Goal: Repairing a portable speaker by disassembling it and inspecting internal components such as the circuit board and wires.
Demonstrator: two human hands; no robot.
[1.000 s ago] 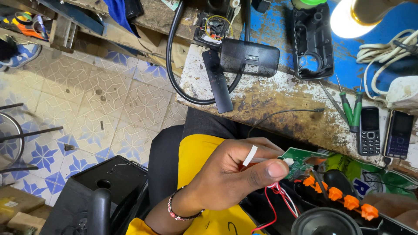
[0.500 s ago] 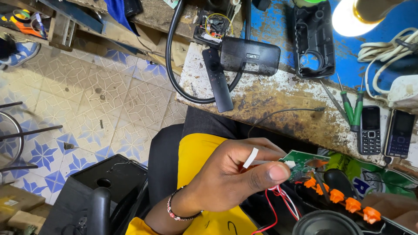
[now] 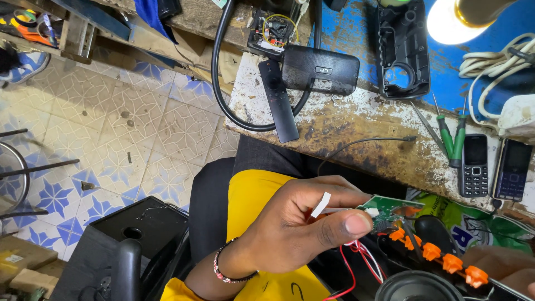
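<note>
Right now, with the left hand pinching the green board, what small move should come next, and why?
Probably steady the board's far end with the right hand. The left hand pinches only one edge of the green circuit board, and the red wires hang loose beneath it.

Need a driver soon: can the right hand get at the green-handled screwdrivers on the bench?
Probably not yet: the right hand holds the circuit board's orange-knob end. Nothing covers the screwdrivers.

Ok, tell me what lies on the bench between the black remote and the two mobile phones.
In the head view, between the black remote and the two mobile phones: a thin black cable on worn benchtop, then two green-handled screwdrivers beside the phones.
</note>
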